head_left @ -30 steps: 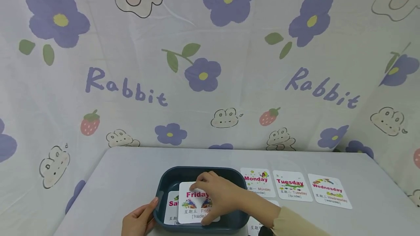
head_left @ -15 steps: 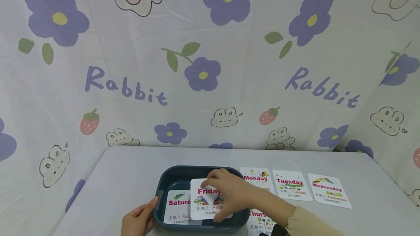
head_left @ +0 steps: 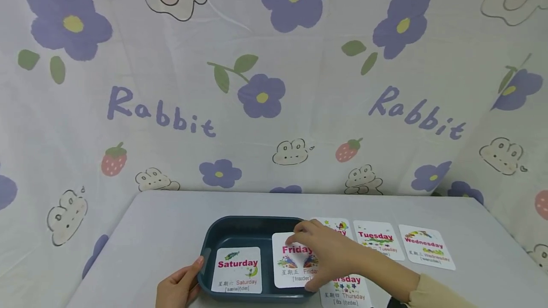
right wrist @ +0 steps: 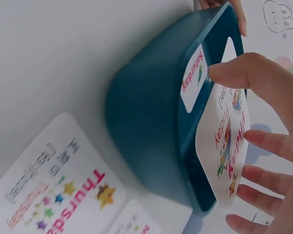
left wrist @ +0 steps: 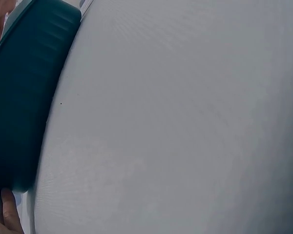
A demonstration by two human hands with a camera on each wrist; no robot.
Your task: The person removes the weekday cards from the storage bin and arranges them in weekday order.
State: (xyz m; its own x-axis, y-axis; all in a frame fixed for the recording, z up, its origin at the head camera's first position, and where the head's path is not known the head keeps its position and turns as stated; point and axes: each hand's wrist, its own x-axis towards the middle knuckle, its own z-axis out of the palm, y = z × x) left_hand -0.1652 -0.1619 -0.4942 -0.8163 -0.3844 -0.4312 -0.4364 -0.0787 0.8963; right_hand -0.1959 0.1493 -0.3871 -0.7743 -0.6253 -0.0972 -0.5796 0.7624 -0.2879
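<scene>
My right hand point(head_left: 331, 251) grips the white Friday card point(head_left: 286, 270) by its edges, thumb on the lower edge and fingers on the upper. In the right wrist view the Friday card point(right wrist: 219, 146) is tilted above the dark teal plastic tray point(right wrist: 146, 112). My left hand point(head_left: 179, 286) holds the tray point(head_left: 239, 222) at its left end, thumb on the rim. The Saturday card point(head_left: 237, 274) lies inside the tray on the left. In the left wrist view, fingers point(left wrist: 10, 209) touch the end of the tray point(left wrist: 27, 92).
Right of the tray, the Monday card point(head_left: 342, 226), Tuesday card point(head_left: 378, 240) and Wednesday card point(head_left: 426, 246) lie in a row on the white table point(head_left: 171, 222). Below Monday lies the Thursday card point(head_left: 347, 293), partly behind my right hand. A printed cloth point(head_left: 239, 27) hangs behind the table.
My right hand has carried the Friday card rightward across the tray, uncovering the Saturday card. My left hand keeps its hold on the tray's left end.
</scene>
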